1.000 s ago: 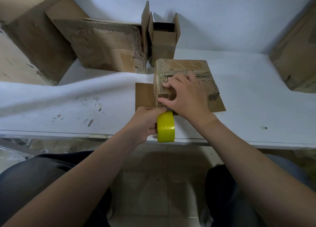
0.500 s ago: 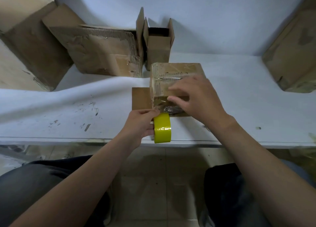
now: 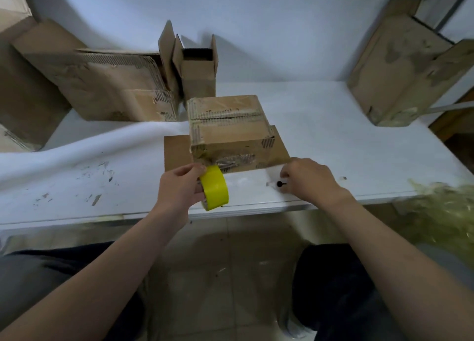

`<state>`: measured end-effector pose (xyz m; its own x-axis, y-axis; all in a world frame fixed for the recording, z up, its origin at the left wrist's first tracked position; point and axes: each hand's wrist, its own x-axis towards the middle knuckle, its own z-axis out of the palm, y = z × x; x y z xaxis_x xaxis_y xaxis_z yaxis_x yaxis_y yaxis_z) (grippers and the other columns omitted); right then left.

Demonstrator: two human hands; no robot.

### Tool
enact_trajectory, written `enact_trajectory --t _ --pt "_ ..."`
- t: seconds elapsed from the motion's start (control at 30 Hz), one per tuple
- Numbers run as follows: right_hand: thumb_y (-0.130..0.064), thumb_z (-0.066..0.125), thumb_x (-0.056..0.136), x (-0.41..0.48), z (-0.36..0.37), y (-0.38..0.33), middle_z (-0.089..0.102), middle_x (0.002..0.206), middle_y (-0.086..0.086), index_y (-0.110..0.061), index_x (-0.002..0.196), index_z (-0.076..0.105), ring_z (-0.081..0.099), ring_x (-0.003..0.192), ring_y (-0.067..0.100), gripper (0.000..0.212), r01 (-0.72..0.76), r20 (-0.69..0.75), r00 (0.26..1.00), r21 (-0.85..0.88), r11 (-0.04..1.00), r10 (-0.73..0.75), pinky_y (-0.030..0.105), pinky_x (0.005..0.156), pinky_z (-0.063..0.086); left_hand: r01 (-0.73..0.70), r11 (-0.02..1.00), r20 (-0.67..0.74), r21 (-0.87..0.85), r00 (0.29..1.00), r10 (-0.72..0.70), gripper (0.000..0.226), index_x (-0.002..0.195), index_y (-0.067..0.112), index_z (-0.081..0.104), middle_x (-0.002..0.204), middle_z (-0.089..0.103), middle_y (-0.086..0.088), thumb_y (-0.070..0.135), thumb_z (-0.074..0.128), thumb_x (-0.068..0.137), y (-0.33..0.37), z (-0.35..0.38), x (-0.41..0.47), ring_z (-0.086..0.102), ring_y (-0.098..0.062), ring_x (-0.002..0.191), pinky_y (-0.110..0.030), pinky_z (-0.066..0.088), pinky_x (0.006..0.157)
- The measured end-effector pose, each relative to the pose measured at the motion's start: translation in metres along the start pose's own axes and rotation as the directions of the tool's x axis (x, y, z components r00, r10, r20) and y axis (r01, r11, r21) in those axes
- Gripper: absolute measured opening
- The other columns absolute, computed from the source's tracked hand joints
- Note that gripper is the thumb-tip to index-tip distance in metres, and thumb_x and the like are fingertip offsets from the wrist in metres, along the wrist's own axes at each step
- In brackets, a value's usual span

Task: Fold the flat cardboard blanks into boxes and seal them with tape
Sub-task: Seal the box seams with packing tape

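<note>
Now that your right hand has come off the box, the white table [image 3: 359,135] shows the whole job. Worn cartons [image 3: 115,89] lean at ten o'clock from the centre, another carton [image 3: 400,66] at two o'clock, and a small open-topped box [image 3: 197,73] stands at twelve.

The box you are sealing [image 3: 228,130] sits at the centre with its flaps closed, on top of a flat cardboard blank [image 3: 175,150]. A wrinkled strip of clear tape [image 3: 236,159] now runs across its near face, which half a second ago your palm was pressing down.

Your left hand [image 3: 179,186] has not let go. Its fingers and thumb curl round the yellow tape roll [image 3: 215,189] at the box's seven o'clock corner, seemingly with the strip uncut.

Your right hand [image 3: 313,181] has dropped to four o'clock of the box. Its fingers are bent over a small black-tipped tool [image 3: 278,184] lying on the table (a cutter, I'd guess). Whether you have actually gripped it I cannot tell. That move suggests the strip is laid and cutting comes next.
</note>
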<state>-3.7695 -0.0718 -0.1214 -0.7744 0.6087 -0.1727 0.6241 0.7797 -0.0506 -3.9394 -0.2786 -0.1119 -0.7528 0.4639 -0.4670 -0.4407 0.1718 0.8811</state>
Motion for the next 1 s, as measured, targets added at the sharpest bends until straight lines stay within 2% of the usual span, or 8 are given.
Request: enact_trajectory --t 0.17,0.3,0.37,0.47,0.57,0.67,0.83,1.0 --pt "-0.044 0.068 0.092 -0.006 -0.024 -0.016 0.067 0.093 -0.012 -0.037 0.092 0.055 0.06 0.081 0.013 0.015 0.192 -0.09 0.979 0.143 0.971 -0.181 0.025 0.062 0.038 0.008 0.999 0.005 -0.039 1.0 -0.008 0.025 0.12 0.014 0.06 0.114 0.067 -0.007 0.021 0.067 0.097 -0.002 0.0 0.0 0.07 -0.027 0.099 -0.035 0.059 0.073" --pt "-0.044 0.072 0.09 -0.006 -0.052 -0.051 0.063 0.08 -0.021 -0.037 0.1 0.067 0.056 0.068 0.003 0.013 0.422 -0.399 0.873 0.326 0.846 -0.282 0.02 0.059 0.04 0.013 0.999 0.019 -0.036 1.0 -0.012 0.025 0.119 0.015 0.061 0.116 0.069 -0.008 0.023 0.067 0.097 -0.003 -0.001 -0.001 0.071 -0.026 0.1 -0.034 0.06 0.075" --pt "-0.039 0.072 0.091 0.002 -0.06 -0.071 0.068 0.093 -0.022 -0.034 0.109 0.071 0.059 0.079 0.002 0.019 0.533 -0.446 0.817 0.344 0.773 -0.365 0.016 0.068 0.045 0.012 0.999 0.028 -0.043 1.0 -0.01 0.029 0.122 0.012 0.063 0.118 0.069 -0.009 0.024 0.068 0.096 -0.004 -0.003 -0.001 0.071 -0.027 0.102 -0.037 0.061 0.08" --pt "-0.037 0.07 0.092 0.023 -0.058 -0.096 0.073 0.111 -0.011 -0.031 0.117 0.071 0.064 0.097 0.008 0.025 0.61 -0.415 0.771 0.264 0.747 -0.483 0.026 0.081 0.053 0.023 0.998 0.032 -0.056 0.999 -0.022 0.036 0.127 0.009 0.064 0.12 0.07 -0.011 0.024 0.07 0.094 -0.006 -0.005 0.0 0.072 -0.028 0.102 -0.042 0.061 0.086" --pt "-0.039 0.069 0.092 0.04 -0.052 -0.112 0.073 0.11 -0.012 -0.033 0.116 0.073 0.065 0.098 0.011 0.024 0.63 -0.368 0.753 0.169 0.758 -0.545 0.037 0.078 0.056 0.031 0.996 0.042 -0.085 0.999 -0.027 0.034 0.124 0.01 0.065 0.115 0.072 -0.011 0.023 0.071 0.094 -0.007 -0.006 0.002 0.074 -0.027 0.099 -0.039 0.062 0.081" --pt "-0.04 0.069 0.092 0.049 -0.051 -0.116 0.073 0.11 -0.013 -0.035 0.113 0.075 0.066 0.098 0.013 0.023 0.649 -0.359 0.731 0.105 0.753 -0.58 0.035 0.075 0.053 0.041 0.995 0.057 -0.088 0.998 -0.036 0.035 0.125 0.009 0.065 0.114 0.073 -0.01 0.025 0.072 0.094 -0.008 -0.007 0.004 0.075 -0.026 0.097 -0.042 0.062 0.084" --pt "-0.041 0.072 0.09 0.054 -0.048 -0.119 0.074 0.108 -0.013 -0.035 0.109 0.077 0.067 0.097 0.014 0.021 0.668 -0.339 0.715 0.074 0.741 -0.611 0.035 0.072 0.054 0.042 0.994 0.074 -0.102 0.997 -0.035 0.015 0.108 0.019 0.067 0.106 0.073 -0.006 0.023 0.071 0.094 -0.01 -0.01 0.006 0.075 -0.021 0.091 -0.028 0.062 0.067" --pt "-0.039 0.074 0.087 0.056 -0.046 -0.122 0.076 0.1 -0.01 -0.034 0.102 0.079 0.069 0.09 0.017 0.016 0.682 -0.339 0.692 0.02 0.731 -0.637 0.035 0.066 0.054 0.049 0.994 0.086 -0.097 0.995 -0.041 0.018 0.112 0.016 0.071 0.108 0.074 -0.008 0.022 0.071 0.095 -0.01 -0.012 0.005 0.076 -0.023 0.089 -0.033 0.063 0.073"
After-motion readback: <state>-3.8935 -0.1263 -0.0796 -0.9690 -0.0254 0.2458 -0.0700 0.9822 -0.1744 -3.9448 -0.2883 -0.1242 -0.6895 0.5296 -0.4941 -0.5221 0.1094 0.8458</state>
